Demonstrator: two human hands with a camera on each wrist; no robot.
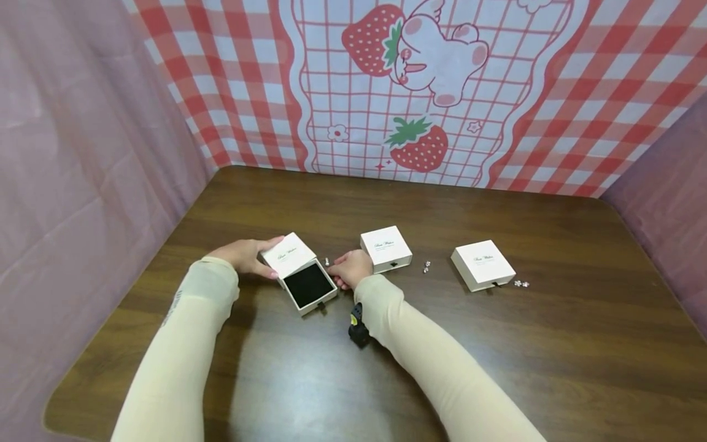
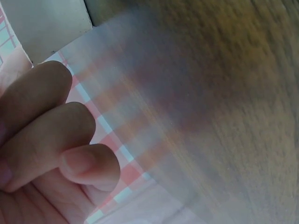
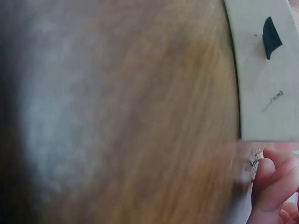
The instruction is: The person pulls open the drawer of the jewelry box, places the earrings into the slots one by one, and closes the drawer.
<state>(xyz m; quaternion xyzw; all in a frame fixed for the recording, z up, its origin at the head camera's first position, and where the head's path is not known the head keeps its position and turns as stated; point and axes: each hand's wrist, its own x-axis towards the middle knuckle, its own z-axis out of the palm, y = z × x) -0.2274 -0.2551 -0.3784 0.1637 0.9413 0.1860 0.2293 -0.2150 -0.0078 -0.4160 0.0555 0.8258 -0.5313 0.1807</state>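
Note:
At the left, a white drawer-style gift box [image 1: 288,255] sits with its tray [image 1: 309,286], lined in black, pulled out toward the front. My left hand [image 1: 243,256] grips the box's outer sleeve from the left, thumb on the near side and fingers on the far side. In the left wrist view its other fingers [image 2: 46,126] are curled beside the box. Just right of the tray, my right hand [image 1: 353,269] pinches a small silvery earring [image 3: 256,161] between thumb and fingertip. Another small earring [image 1: 326,261] lies on the table by those fingertips.
A closed white box [image 1: 386,245] stands just beyond my right hand, with a pair of small earrings [image 1: 427,267] to its right. Farther right is another closed box [image 1: 483,264] with earrings [image 1: 521,283] beside it. All rest on a wooden table [image 1: 309,380] before a checked cloth [image 1: 248,80].

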